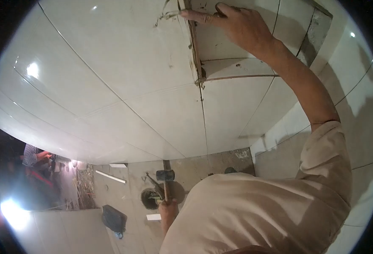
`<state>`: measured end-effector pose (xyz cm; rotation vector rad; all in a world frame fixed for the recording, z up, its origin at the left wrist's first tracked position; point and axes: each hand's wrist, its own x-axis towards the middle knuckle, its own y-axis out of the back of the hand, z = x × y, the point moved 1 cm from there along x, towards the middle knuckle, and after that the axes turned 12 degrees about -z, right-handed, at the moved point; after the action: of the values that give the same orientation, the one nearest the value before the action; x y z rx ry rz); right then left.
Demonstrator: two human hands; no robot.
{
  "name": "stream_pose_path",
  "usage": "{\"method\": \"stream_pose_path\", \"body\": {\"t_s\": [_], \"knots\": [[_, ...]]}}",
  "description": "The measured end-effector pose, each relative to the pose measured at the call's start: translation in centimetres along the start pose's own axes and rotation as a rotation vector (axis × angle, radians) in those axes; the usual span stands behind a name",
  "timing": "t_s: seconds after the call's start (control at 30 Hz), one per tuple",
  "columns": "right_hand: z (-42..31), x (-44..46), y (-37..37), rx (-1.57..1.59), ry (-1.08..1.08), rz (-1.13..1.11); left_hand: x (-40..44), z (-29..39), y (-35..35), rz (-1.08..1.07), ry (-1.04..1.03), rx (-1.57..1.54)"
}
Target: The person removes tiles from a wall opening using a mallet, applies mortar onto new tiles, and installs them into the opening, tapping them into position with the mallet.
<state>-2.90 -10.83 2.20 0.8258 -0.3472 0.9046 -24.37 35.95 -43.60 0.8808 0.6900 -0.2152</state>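
While the left hand (168,208) was clenched around the handle (166,190) of a hammer (165,175), near six o'clock in the head view, the right hand (246,28) reached up at one o'clock. Its index finger was stretched out, and it grasped nothing that I could see. The fingertip was at the rough edge (193,47) of the wall tile (144,63), at twelve o'clock, beside a smear of paste (169,16). In my judgement, the step was to feel or clean this edge, and the next move called for a light touch before any knock.

The bucket (146,203) stood at seven o'clock; whether the hammer touched it, I could not tell, and its contents were unclear. The shirt (254,211) hid most of the left arm. At nine o'clock, another person (30,156) was small and blurred, and glare from a lamp (15,214) covered eight o'clock.
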Motion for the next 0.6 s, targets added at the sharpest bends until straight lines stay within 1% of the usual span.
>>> {"method": "stream_pose_path", "body": {"t_s": [0.03, 0.07, 0.1, 0.13, 0.17, 0.2, 0.23, 0.37, 0.43, 0.47, 0.5, 0.53, 0.57, 0.6], "knots": [[-0.6, -0.6, -0.5, -0.002, 0.052, 0.065, -0.6, -0.2, -0.2, -0.024, -0.029, -0.103], [-1.2, -1.4, -1.5, 0.014, 0.061, 0.053, -1.1, -0.4, -0.4, -0.047, -0.055, -0.207], [-1.9, -2.2, -2.7, 0.0, 0.017, -0.096, -1.4, 0.0, -0.3, -0.021, -0.033, -0.079], [-2.5, -3.0, -3.7, -0.017, -0.026, -0.244, -1.9, 0.3, -0.2, -0.033, -0.015, -0.079], [-3.2, -3.7, -4.4, -0.003, -0.017, -0.254, -2.4, 0.8, -0.1, -0.032, -0.051, -0.117], [-3.9, -4.3, -4.7, -0.005, -0.01, -0.191, -2.7, 1.0, -0.1, -0.03, -0.089, -0.155], [-4.4, -4.9, -5.0, -0.01, -0.004, -0.126, -2.5, 1.0, 0.0, -0.044, -0.083, -0.092], [-6.8, -7.5, -5.5, 0.012, 0.074, -0.218, -1.5, -1.5, -1.7, -0.006, -0.109, -0.108], [-8.0, -8.5, -6.3, 0.004, 0.075, -0.151, -0.6, -3.0, -2.4, -0.011, -0.129, -0.142], [-8.6, -8.9, -6.3, 0.006, 0.077, -0.157, -0.2, -3.7, -2.7, -0.013, -0.139, -0.159], [-9.1, -9.3, -6.1, 0.045, 0.074, -0.172, -0.2, -3.8, -2.7, -0.044, -0.182, -0.26], [-9.6, -9.8, -6.0, 0.082, 0.069, -0.188, -0.3, -4.0, -2.6, -0.05, -0.18, -0.257], [-10.1, -10.3, -6.3, 0.083, 0.067, -0.195, -0.2, -4.1, -2.5, -0.065, -0.12, -0.239], [-10.5, -10.3, -6.2, 0.234, 0.02, -0.18, -0.2, -3.9, -2.2, -0.077, -0.061, -0.221]]}}
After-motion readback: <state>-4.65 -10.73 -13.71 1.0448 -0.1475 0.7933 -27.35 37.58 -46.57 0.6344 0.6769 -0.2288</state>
